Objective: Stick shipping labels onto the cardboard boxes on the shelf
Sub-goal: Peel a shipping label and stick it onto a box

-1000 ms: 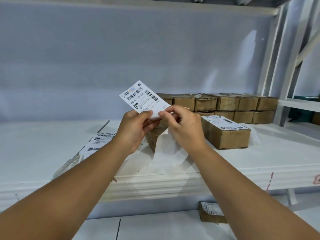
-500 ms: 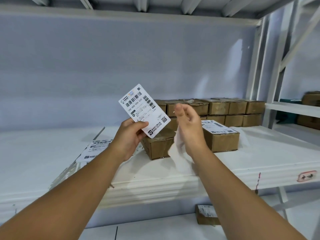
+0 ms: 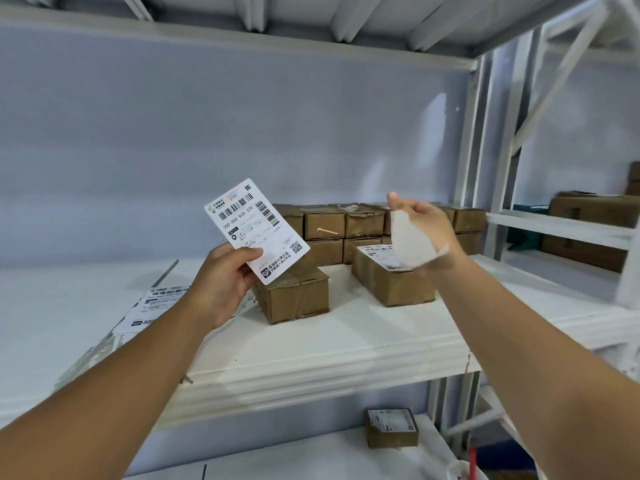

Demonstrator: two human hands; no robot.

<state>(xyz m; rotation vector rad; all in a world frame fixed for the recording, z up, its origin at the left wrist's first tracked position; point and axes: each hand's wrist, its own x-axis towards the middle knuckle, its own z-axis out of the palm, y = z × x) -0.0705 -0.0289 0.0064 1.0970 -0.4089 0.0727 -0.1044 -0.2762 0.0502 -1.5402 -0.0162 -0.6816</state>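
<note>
Head view: our left hand (image 3: 221,282) pinched the white barcoded shipping label (image 3: 256,230) above the bare brown cardboard box (image 3: 294,296) near the front edge of the white shelf (image 3: 311,348). Whether our right hand (image 3: 420,223) gripped the white backing paper (image 3: 412,244), we couldn't tell. We judged landing one edge first, then smoothing, wisest.

We find an open lane of shelf (image 3: 346,341) between the near plain box (image 3: 294,299) and the labelled box (image 3: 391,285) to its right. Far behind, stacked boxes (image 3: 346,223) wall it off; a label stack (image 3: 157,299) lies left, the upright post (image 3: 479,150) right.
</note>
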